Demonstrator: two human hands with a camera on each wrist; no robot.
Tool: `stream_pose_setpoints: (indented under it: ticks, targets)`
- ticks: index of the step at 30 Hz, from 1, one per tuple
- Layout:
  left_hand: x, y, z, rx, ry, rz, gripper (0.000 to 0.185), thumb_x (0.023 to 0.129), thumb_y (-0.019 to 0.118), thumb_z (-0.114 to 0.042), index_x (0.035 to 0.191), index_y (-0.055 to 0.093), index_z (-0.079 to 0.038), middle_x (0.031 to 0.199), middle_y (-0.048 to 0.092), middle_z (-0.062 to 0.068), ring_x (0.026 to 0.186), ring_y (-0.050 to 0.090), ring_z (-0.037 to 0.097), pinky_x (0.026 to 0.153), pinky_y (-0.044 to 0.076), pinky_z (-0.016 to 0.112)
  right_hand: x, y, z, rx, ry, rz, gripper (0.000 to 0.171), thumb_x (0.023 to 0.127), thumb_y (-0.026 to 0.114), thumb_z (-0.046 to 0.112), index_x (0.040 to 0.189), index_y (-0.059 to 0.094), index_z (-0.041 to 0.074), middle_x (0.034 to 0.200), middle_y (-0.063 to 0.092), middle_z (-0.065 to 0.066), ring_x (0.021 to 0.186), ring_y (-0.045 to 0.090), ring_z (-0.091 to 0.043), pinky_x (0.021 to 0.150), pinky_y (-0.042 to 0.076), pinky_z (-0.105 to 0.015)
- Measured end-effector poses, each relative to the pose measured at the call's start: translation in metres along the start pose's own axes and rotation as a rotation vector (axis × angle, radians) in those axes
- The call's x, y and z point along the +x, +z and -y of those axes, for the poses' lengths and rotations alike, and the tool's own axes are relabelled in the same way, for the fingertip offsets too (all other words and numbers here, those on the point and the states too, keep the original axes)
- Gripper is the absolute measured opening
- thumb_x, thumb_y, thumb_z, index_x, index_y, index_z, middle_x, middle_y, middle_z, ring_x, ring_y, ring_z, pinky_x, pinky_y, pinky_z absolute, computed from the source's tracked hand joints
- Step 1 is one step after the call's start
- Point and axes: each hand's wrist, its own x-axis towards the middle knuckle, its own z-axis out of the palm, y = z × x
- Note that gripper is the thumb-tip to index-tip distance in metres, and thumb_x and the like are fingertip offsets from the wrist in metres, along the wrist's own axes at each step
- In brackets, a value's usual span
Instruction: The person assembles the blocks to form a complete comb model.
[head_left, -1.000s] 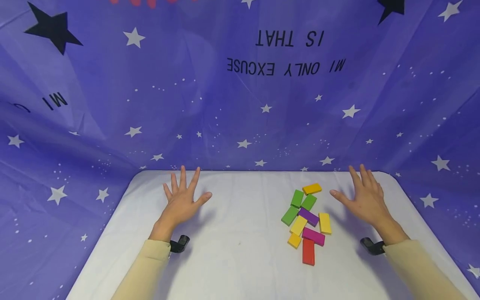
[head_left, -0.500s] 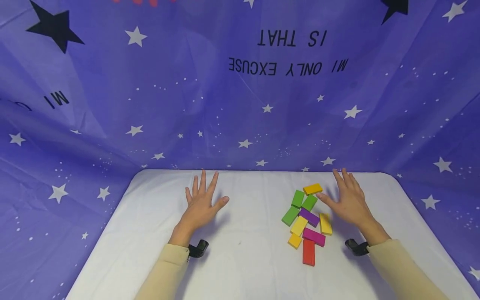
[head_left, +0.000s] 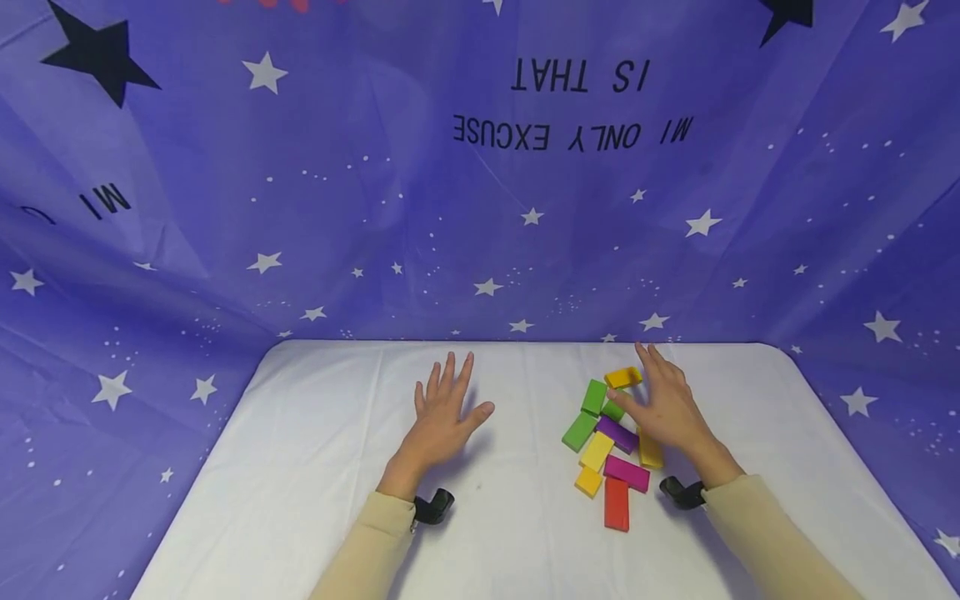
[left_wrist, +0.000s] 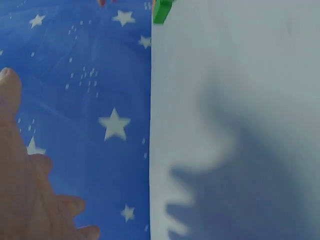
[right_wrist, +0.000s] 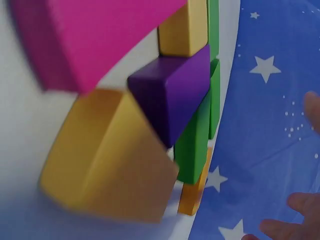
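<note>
Coloured rectangular blocks lie in a loose cluster right of the table's middle. My right hand hovers over the cluster's right side, fingers spread and holding nothing. It partly covers one green block and a yellow block; an orange block lies by its fingertips. Beside these are a purple block, two more green blocks, a magenta block and a red block. Over the white table left of the cluster, my left hand is spread and holds nothing, its shadow showing in the left wrist view.
The white table has its far edge against a purple cloth printed with stars and lettering. Cloth also rises at both sides. Another yellow block and a smaller one lie on the cluster's left. Each wrist wears a black camera.
Both hands have moved inward: the left hand to the right, the right hand to the left until it overlaps the cluster. The blocks lie where they were.
</note>
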Motion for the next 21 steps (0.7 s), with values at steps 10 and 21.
stream_pose_setpoints:
  ticks: [10, 21]
  targets:
    - [0.006, 0.035, -0.033, -0.037, 0.082, 0.07, 0.072, 0.092, 0.029, -0.062, 0.15, 0.006, -0.026, 0.155, 0.012, 0.011, 0.14, 0.003, 0.033, 0.106, 0.003, 0.064, 0.005, 0.013, 0.016, 0.003, 0.03, 0.078, 0.077, 0.083, 0.064, 0.045, 0.143, 0.034, 0.007, 0.133, 0.046, -0.022, 0.125, 0.03, -0.043, 0.099, 0.026, -0.064]
    - [0.017, 0.068, -0.06, -0.063, 0.119, 0.158, 0.071, 0.092, 0.024, -0.064, 0.15, 0.01, -0.025, 0.153, 0.019, 0.008, 0.139, 0.014, 0.036, 0.109, 0.01, 0.059, 0.017, 0.028, 0.022, -0.072, 0.004, 0.111, 0.062, 0.079, 0.069, 0.043, 0.127, 0.056, 0.006, 0.123, 0.055, -0.021, 0.112, 0.038, -0.04, 0.09, 0.037, -0.059]
